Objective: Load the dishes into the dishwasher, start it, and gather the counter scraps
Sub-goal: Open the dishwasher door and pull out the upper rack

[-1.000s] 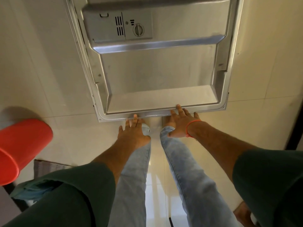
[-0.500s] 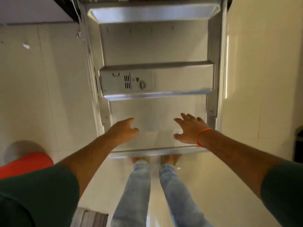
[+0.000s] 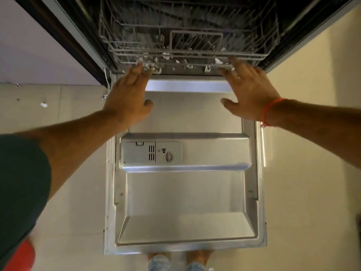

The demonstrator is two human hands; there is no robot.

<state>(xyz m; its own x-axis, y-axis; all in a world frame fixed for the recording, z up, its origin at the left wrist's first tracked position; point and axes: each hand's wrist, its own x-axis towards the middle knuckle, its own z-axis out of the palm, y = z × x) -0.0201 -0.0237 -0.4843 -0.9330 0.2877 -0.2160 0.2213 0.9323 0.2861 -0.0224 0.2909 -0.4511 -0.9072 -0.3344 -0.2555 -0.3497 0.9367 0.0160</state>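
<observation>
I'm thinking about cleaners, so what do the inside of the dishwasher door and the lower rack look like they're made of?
Door inner panel: looks like stainless steel, brushed, with soft streaked reflections along its ridges. Lower rack: looks like wire with a pale grey coating, thin crossing rods; blur leaves the coating uncertain.

- Pale glossy floor tiles (image 3: 304, 192) spread under me on both sides, with grout lines showing to my left.
- A red rounded object (image 3: 20, 257), blurred, sits at the bottom left corner by my dark green sleeve (image 3: 17, 188); I cannot tell what it is.
- A small white scrap (image 3: 44, 104) lies on the floor to the left, with a dark speck (image 3: 18, 99) near it.
- A light lilac cabinet panel (image 3: 35, 47) fills the upper left.
- My bare feet (image 3: 199, 255) and light blue jeans cuffs (image 3: 159, 264) show at the bottom edge.
- An orange-red thread (image 3: 268, 110) circles my right wrist.
</observation>
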